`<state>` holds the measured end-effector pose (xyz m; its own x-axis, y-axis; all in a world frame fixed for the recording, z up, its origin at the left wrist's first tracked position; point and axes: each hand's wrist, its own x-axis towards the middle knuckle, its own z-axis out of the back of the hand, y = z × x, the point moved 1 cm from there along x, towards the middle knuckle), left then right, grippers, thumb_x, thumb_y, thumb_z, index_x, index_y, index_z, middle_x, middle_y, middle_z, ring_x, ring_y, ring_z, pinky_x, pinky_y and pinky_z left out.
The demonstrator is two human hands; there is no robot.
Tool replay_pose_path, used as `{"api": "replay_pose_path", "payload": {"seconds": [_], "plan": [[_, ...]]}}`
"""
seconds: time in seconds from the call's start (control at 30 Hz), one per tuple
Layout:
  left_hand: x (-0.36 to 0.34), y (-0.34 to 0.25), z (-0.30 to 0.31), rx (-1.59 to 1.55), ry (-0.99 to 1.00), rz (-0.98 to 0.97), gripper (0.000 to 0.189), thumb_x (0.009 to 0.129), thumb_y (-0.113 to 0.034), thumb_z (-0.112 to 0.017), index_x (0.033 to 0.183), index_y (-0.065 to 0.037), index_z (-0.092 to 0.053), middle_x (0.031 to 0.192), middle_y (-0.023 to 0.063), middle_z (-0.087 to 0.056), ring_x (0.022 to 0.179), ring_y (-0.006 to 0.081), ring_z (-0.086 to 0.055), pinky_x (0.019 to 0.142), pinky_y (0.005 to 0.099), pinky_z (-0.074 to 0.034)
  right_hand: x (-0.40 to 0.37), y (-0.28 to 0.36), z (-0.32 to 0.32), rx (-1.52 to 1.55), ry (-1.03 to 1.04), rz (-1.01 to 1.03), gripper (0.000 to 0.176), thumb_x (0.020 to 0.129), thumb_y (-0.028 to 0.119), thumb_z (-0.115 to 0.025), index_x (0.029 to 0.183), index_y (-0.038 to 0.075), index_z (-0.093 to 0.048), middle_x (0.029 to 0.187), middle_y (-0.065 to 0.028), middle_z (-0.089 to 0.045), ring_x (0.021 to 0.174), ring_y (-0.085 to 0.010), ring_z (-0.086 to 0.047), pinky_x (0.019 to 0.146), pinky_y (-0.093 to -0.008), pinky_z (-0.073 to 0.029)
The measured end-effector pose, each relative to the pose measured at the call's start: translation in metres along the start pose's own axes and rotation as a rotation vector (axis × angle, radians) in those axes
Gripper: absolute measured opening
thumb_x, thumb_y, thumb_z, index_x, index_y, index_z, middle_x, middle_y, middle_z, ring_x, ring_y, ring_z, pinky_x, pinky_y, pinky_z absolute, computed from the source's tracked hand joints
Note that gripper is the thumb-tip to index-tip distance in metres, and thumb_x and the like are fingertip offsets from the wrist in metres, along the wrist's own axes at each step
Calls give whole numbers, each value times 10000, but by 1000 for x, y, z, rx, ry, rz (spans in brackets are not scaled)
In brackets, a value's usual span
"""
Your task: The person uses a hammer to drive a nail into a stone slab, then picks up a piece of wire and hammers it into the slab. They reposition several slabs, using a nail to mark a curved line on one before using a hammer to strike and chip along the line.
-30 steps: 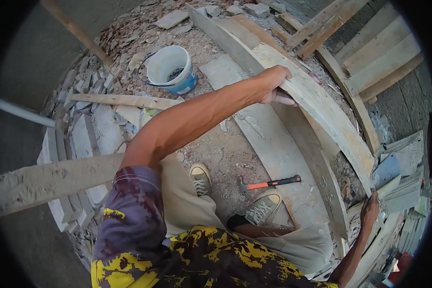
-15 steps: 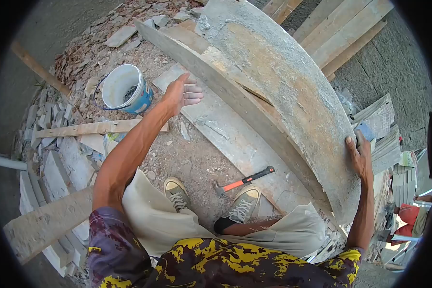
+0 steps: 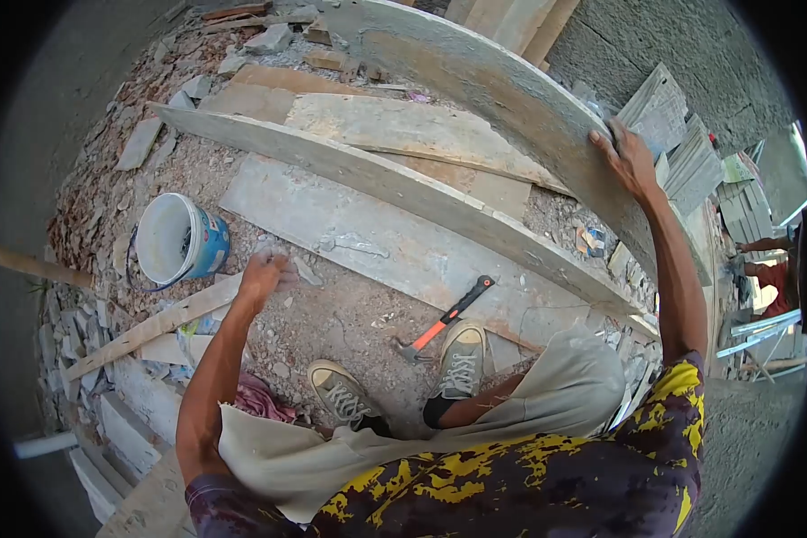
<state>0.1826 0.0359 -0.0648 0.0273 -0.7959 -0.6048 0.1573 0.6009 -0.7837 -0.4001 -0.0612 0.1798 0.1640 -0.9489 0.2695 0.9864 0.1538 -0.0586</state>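
Observation:
My right hand (image 3: 630, 160) grips the top edge of a long, wide, cement-smeared board (image 3: 511, 99), thumb on the near side. The board stands on edge, leaning, at the far side. My left hand (image 3: 262, 280) hangs over the rubble, fingers loosely apart and slightly blurred, with nothing visible in it. Closest to that hand are a white-and-blue bucket (image 3: 208, 244) and a flat pale board (image 3: 332, 220). A narrower board (image 3: 394, 184) stands on edge between the flat board and the wide one. A claw hammer (image 3: 448, 316) with an orange-and-black handle rests near my right shoe.
Broken rubble (image 3: 90, 193) covers the ground at the left, with a wooden strip (image 3: 157, 327) across it. Another board (image 3: 403, 127) lies behind the narrow upright one. Stacked grey planks (image 3: 695, 170) stand at the right, and another person (image 3: 771, 273) is beyond them.
The wide board has swung up and away from the narrow one, exposing boards and rubble behind it. My right hand moved with its edge. My left hand dropped toward the ground, and the view shifted.

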Motion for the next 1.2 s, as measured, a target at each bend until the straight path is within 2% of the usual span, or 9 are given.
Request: {"api": "replay_pose_path", "payload": {"seconds": [0.27, 0.43, 0.5, 0.57, 0.63, 0.7, 0.87, 1.03, 1.2], "plan": [[9, 19, -10, 148, 50, 37, 243, 969, -232, -530, 1062, -10, -563, 921, 127, -655, 780, 207, -653, 697, 346, -561, 62, -23, -53, 165, 112, 50, 691, 912, 651, -422, 1144, 18, -577, 987, -253, -647, 935, -418, -620, 831, -478, -462], [11, 22, -27, 260, 181, 58, 284, 969, -252, -538, 1110, -6, -552, 998, 135, -639, 849, 224, -648, 731, 363, -564, 126, -30, -78, -184, -559, 313, 543, 972, 477, -479, 1184, -17, -551, 1094, -228, -637, 1001, -369, -617, 897, -421, -463], [10, 17, -24, 263, 174, 62, 309, 966, -267, -546, 1123, -1, -547, 993, 138, -640, 854, 232, -648, 738, 368, -566, 105, 43, -46, 61, -425, 336, 359, 938, 319, -541, 1064, -14, -584, 936, -300, -624, 898, -476, -582, 810, -490, -450], [18, 23, -26, 180, 157, 72, 376, 960, -306, -559, 1164, 8, -522, 1008, 153, -634, 875, 251, -652, 764, 379, -567, 66, 78, -59, 273, -32, 349, 387, 972, 325, -541, 1176, -3, -566, 1085, -189, -649, 928, -353, -643, 852, -410, -508], [31, 26, -24, 81, 130, 142, 571, 942, -401, -584, 1295, 20, -430, 1123, 216, -594, 949, 312, -654, 811, 402, -563, -10, 127, -57, 417, 102, 644, 203, 927, 200, -596, 1042, 32, -593, 971, -150, -651, 860, -298, -663, 756, -389, -543], [45, 28, -22, 26, 104, 186, 714, 930, -478, -571, 1411, -8, -332, 1253, 283, -518, 1001, 375, -629, 820, 435, -558, -80, 144, -70, 497, 546, 701, 246, 949, 297, -542, 1067, 82, -532, 855, -144, -587, 809, -359, -626, 683, -489, -506], [90, 21, -45, -53, 193, 307, 965, 871, -629, -560, 1480, 14, -176, 1378, 329, -389, 1187, 446, -504, 988, 495, -448, -204, 121, -187, 286, 344, 677, 343, 778, 227, -658, 1096, 134, -566, 1183, -107, -511, 1215, -293, -468, 1027, -508, -341], [123, 76, -69, -465, -140, 228, 829, 872, -588, -587, 1455, -76, -294, 1447, 225, -336, 1262, 389, -446, 1047, 483, -409, -229, 135, -215, 242, 397, 521, 277, 833, 230, -581, 1092, 131, -578, 1136, -114, -521, 1169, -297, -495, 1053, -528, -306], [112, 81, -117, -752, -183, 212, 645, 870, -578, -589, 1350, -166, -462, 1413, 93, -430, 1291, 305, -421, 1056, 495, -382, -214, 139, -209, 256, 279, 617, 134, 844, 211, -543, 798, 101, -604, 900, -102, -593, 989, -280, -583, 868, -434, -417]]}}
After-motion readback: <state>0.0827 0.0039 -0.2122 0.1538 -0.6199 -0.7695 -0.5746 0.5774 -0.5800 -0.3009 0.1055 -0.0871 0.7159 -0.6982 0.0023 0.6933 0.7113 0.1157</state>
